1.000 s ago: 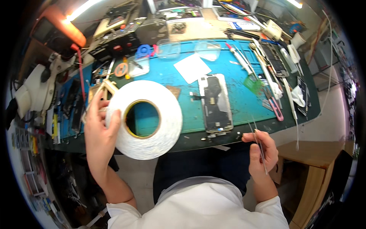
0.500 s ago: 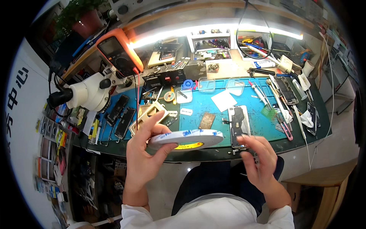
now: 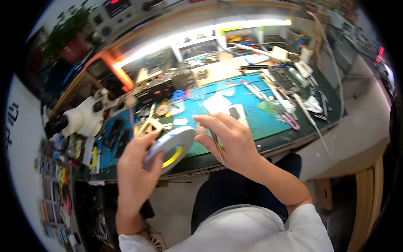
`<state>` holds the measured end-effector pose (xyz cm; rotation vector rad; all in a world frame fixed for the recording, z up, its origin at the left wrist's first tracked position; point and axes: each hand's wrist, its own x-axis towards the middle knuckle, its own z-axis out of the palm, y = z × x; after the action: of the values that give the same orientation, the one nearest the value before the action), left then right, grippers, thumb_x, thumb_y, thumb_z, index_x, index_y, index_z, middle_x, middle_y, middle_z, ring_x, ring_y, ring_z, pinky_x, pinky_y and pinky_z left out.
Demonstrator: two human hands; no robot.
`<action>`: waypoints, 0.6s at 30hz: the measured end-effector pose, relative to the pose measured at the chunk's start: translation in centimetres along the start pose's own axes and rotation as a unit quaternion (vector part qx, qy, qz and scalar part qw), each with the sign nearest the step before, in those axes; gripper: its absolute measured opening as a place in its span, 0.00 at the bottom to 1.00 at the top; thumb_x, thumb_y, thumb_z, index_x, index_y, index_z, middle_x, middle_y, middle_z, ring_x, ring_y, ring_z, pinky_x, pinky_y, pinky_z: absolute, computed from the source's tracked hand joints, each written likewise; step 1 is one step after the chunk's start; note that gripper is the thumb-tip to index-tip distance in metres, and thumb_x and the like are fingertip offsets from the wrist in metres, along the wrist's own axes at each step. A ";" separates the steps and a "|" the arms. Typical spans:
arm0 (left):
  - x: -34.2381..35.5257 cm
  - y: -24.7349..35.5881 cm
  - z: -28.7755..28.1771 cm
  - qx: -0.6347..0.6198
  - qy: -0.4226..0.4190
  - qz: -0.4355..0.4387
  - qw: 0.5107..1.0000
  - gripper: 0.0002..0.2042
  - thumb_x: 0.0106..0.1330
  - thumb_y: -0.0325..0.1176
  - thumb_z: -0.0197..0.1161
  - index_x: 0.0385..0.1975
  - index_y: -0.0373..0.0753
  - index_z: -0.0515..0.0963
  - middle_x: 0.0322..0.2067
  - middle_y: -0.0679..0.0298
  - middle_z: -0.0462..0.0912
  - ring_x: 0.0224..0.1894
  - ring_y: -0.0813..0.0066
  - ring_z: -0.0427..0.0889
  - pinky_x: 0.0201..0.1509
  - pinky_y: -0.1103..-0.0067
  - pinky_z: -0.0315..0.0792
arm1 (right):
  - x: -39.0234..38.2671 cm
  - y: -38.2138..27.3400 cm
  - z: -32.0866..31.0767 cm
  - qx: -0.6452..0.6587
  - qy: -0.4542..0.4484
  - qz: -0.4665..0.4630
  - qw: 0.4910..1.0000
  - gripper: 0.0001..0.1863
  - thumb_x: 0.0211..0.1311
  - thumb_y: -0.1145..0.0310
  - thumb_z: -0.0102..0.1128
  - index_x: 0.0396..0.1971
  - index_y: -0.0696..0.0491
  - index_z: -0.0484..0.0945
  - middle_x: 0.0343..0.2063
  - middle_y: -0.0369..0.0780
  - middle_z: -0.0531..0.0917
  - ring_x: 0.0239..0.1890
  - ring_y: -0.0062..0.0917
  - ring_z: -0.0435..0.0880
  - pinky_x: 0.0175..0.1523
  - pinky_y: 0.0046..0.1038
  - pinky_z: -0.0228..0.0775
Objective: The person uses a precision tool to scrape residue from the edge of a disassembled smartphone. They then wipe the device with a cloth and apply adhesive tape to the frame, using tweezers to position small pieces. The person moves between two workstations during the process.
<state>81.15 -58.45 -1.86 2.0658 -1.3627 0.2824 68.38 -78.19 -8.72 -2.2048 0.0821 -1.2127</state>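
Note:
My left hand [image 3: 136, 168] grips a roll of white tape [image 3: 168, 145] by its rim, thumb on the near face. The roll is tilted, and its core has a yellow inner band. Just right of the roll, my right hand [image 3: 235, 140] holds slim metal tweezers [image 3: 216, 145] between thumb and fingers, their tips pointing away over the bench. Beyond the right hand, an opened phone part [image 3: 241, 114] lies on the blue mat [image 3: 268, 126], mostly hidden by the fingers. A white square sheet [image 3: 216, 102] lies behind it.
A white microscope [image 3: 79, 115] and an orange multimeter [image 3: 111, 69] stand at the left. Pink-handled scissors [image 3: 291, 121], a long white-handled tool [image 3: 310, 110] and phone parts lie at the right. A small beige frame [image 3: 149, 126] sits beyond my left hand.
The view has shifted and blurred. My left hand has turned the tape roll to a steeper tilt. My right hand, empty before, has moved left and now holds tweezers.

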 end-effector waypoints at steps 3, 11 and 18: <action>0.3 -1.0 -0.6 -0.030 -0.026 -0.058 0.998 0.24 0.59 0.19 0.67 0.58 0.37 0.79 0.37 0.60 0.82 0.37 0.71 0.82 0.40 0.76 0.76 | -1.1 2.6 -3.7 -0.170 -0.021 -0.005 0.985 0.18 0.69 0.63 0.66 0.52 0.55 0.76 0.37 0.43 0.80 0.37 0.37 0.81 0.42 0.35 0.75; 1.8 -0.7 1.3 -0.058 0.011 -0.105 0.993 0.30 0.62 0.20 0.65 0.67 0.39 0.73 0.33 0.64 0.76 0.32 0.77 0.76 0.37 0.77 0.73 | -4.0 12.0 -13.3 -0.455 -0.221 -0.121 0.854 0.10 0.55 0.72 0.63 0.39 0.50 0.81 0.36 0.34 0.80 0.45 0.25 0.82 0.47 0.28 0.74; 2.3 -1.7 -0.9 -0.139 -0.092 -0.105 0.980 0.31 0.62 0.25 0.66 0.69 0.39 0.70 0.48 0.60 0.76 0.43 0.73 0.76 0.40 0.79 0.76 | -5.5 11.9 -14.1 -0.434 -0.190 -0.009 0.880 0.15 0.58 0.75 0.64 0.46 0.53 0.83 0.41 0.39 0.83 0.46 0.34 0.83 0.51 0.34 0.76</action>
<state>83.78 -59.21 -0.71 2.0125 -1.1971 -0.1855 56.95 -92.81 -13.71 -3.1832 0.5366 -0.7828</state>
